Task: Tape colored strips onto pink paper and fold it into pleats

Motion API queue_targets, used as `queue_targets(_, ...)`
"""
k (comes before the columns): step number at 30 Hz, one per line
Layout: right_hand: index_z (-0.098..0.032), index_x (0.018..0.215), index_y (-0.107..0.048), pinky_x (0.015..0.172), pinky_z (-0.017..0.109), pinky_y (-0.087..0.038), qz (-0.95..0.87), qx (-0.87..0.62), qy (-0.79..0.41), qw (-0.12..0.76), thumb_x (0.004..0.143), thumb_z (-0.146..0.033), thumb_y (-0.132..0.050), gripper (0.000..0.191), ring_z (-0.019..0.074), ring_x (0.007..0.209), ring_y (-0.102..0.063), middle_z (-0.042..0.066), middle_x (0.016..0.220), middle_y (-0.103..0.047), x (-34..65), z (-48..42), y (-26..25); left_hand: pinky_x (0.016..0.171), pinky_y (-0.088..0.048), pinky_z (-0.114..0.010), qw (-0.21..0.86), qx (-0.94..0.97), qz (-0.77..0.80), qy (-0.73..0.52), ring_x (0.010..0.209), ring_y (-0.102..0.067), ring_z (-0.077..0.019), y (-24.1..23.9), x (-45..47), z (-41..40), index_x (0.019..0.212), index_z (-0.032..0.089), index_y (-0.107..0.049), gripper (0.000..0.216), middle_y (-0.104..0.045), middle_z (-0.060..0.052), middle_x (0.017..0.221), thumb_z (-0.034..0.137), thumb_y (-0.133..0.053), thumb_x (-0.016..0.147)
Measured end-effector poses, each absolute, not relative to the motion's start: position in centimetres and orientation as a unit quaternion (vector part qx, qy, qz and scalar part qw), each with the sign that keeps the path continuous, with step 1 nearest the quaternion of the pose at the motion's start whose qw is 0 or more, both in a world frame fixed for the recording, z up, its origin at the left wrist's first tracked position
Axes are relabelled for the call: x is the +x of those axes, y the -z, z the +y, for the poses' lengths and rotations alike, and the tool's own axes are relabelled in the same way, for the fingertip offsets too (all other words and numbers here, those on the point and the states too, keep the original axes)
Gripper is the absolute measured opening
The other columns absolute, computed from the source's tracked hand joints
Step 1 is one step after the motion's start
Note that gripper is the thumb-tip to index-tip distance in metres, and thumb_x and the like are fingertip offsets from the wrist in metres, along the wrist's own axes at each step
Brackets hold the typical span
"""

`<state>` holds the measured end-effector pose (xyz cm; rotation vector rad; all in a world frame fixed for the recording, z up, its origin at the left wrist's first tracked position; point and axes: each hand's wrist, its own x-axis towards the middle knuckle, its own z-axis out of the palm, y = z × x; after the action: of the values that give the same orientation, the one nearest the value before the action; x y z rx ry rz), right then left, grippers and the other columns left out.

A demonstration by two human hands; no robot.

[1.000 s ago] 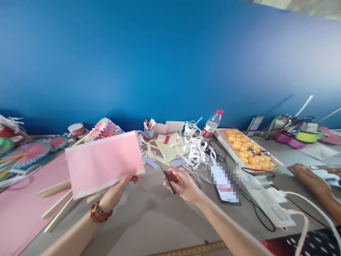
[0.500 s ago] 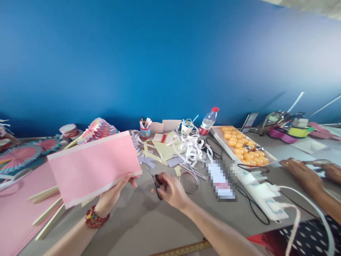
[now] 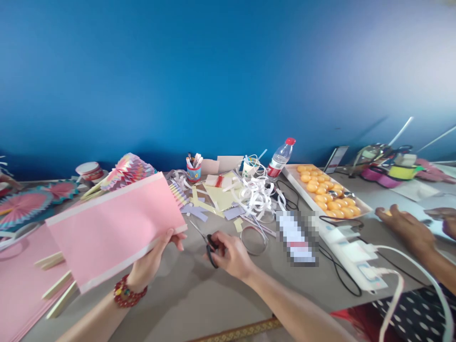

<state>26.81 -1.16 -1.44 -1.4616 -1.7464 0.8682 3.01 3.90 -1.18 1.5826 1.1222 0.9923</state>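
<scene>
My left hand (image 3: 151, 259) pinches the right end of a folded pink paper (image 3: 114, 228) with pale edges, held up over the grey table (image 3: 199, 294); a red bead bracelet sits on that wrist. My right hand (image 3: 230, 254) is closed on the black handles of a pair of scissors (image 3: 204, 240), whose blades point up and left toward the paper's lower corner. The blades lie near the table surface, a short gap from the paper.
Pink sheets (image 3: 19, 289) and wooden sticks (image 3: 57, 289) lie at left, paper fans (image 3: 128, 168) behind. White paper strips (image 3: 256, 192), a pen cup (image 3: 194, 171), a water bottle (image 3: 280, 159), a tray of orange balls (image 3: 329, 192), a power strip (image 3: 356, 261) and another person's hand (image 3: 406, 228) are to the right.
My right hand has dropped toward the table and turned the scissors so the blades point up-left. The pink paper has tilted and shifted left and lower. The other person's hand moved forward.
</scene>
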Motion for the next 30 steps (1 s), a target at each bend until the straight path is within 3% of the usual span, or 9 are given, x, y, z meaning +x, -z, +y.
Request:
queue_targets(17,-0.023,0.075,-0.048,0.047,0.019,-0.033,-0.676,-0.555,-0.339,0.346,0.074,-0.035,-0.069,0.023,0.0093,0.048,-0.044,-0.008,0.057,-0.049,27.1,-1.0,1.7,0.112,-0.033,-0.035,0.471,0.655,0.449,-0.384,0.107,-0.062,-0.0238,1.0,3.2,3.7,0.082,0.021,-0.073,0.048,-0.072,-0.004,0.081,0.051,-0.039,0.097)
queue_targets(30,-0.023,0.077,-0.052,0.05,0.022,-0.038,-0.715,-0.536,-0.275,0.356,0.076,-0.04,-0.068,0.024,0.0122,0.051,-0.051,-0.002,0.066,-0.06,27.2,-1.3,1.3,0.105,-0.038,-0.033,0.469,0.671,0.436,-0.375,0.099,-0.062,-0.0216,-0.4,3.3,3.1,0.09,0.019,-0.074,0.053,-0.072,-0.004,0.082,0.05,-0.032,0.1)
